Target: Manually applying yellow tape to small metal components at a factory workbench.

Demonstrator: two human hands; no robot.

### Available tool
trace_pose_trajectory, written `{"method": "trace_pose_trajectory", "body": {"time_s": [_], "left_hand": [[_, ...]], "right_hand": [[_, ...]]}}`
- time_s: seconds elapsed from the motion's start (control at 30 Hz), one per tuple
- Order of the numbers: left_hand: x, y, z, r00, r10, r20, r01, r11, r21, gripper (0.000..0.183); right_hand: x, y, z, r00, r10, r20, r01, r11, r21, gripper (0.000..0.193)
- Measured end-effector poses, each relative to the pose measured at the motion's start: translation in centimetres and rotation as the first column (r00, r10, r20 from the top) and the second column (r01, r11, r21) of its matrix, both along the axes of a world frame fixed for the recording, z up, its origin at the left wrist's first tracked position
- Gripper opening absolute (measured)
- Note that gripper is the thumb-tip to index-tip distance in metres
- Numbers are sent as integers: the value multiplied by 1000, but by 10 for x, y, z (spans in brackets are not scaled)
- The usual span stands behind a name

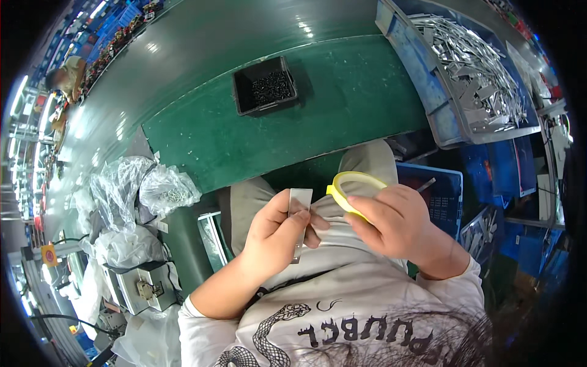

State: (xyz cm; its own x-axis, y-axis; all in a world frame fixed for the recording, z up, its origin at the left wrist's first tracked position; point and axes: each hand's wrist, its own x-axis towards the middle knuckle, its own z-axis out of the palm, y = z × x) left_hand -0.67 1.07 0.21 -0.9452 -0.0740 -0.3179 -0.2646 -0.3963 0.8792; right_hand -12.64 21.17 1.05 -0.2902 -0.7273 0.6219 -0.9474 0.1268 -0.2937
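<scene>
Head view, looking down at a seated person's lap beside a green workbench (342, 104). Landmark: the bench. At its far right edge sits a large blue bin (428, 85) heaped with flat silver metal strips (477, 73). Near the bench's middle stands a small black tray (264, 92) of dark screws. Off its left end lie crumpled clear plastic bags (140, 189). Just below the bench's near edge, over the lap, the left hand (275, 235) pinches a narrow silver metal plate (299, 208) upright between thumb and fingers. Beside it to the right, the right hand (391, 220) curls its fingers closed around a yellow ring of tape (348, 183). The two hands nearly touch.
</scene>
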Motion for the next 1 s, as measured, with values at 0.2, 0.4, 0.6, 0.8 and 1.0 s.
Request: {"method": "trace_pose_trajectory", "body": {"time_s": [0.2,0.4,0.6,0.8,1.0], "left_hand": [[-3,10,6,999,44,19,-43,997,-62,7],[0,9,-1,998,-52,-43,45,988,-144,19],[-1,9,-7,994,-68,-90,44,969,-243,25],[-3,12,-6,993,-40,-115,10,969,-246,24],[-4,14,-5,993,-8,-121,-21,971,-239,23]], "right_hand": [[10,1,3,999,21,-40,-24,997,-79,41],[13,-2,3,998,27,-61,-32,997,-66,45],[15,-2,5,998,33,-61,-35,999,-34,45],[13,-9,0,993,-12,-114,0,995,-101,29],[13,-8,1,993,-7,-117,-2,997,-82,28]]}}
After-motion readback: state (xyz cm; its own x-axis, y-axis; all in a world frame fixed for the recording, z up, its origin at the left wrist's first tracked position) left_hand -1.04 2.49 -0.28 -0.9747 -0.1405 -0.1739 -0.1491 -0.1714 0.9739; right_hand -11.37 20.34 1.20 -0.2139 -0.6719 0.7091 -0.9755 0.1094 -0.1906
